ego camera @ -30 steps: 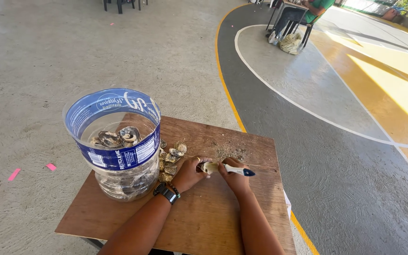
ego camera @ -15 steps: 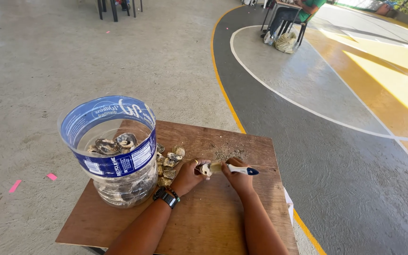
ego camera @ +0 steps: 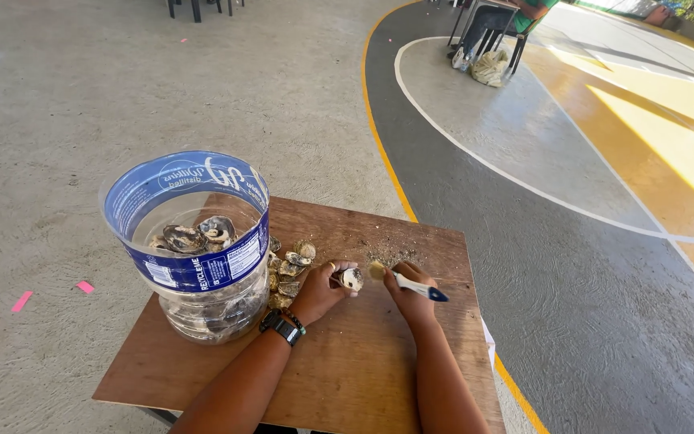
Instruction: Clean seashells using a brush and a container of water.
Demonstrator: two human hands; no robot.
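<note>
We see the left hand [ego camera: 319, 291], fingers closed around a small oyster shell [ego camera: 352, 279], held just above the wooden tabletop [ego camera: 363, 362]. The right hand [ego camera: 405, 289] grips a white-handled knife [ego camera: 419, 287], its tip near the shell. A heap of oysters [ego camera: 287, 273] lies beside a clear cut-open plastic jug [ego camera: 194, 241] holding more shells.

Bare bench [ego camera: 363, 362] lies open right and front of the hands (left side blocked): the plastic tub [ego camera: 190, 241] and shell pile [ego camera: 287, 273].
</note>
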